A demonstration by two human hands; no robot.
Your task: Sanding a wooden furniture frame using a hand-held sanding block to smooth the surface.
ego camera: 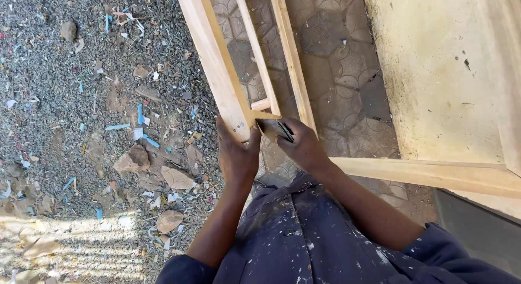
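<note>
A pale wooden frame stands before me, its near corner at the middle of the head view. My left hand grips that corner from the outside, thumb pressed on the wood by two small nail marks. My right hand holds a folded dark piece of sandpaper against the inner side of the same corner. A second rail of the frame runs off to the right from under my right wrist. My sleeves and front are dark blue cloth flecked with paint.
Left of the frame lies gravel ground strewn with stones, wood chips and blue and white scraps. Patterned paving shows through the frame. A pale yellowish wall rises at the right. Thin inner slats cross the frame.
</note>
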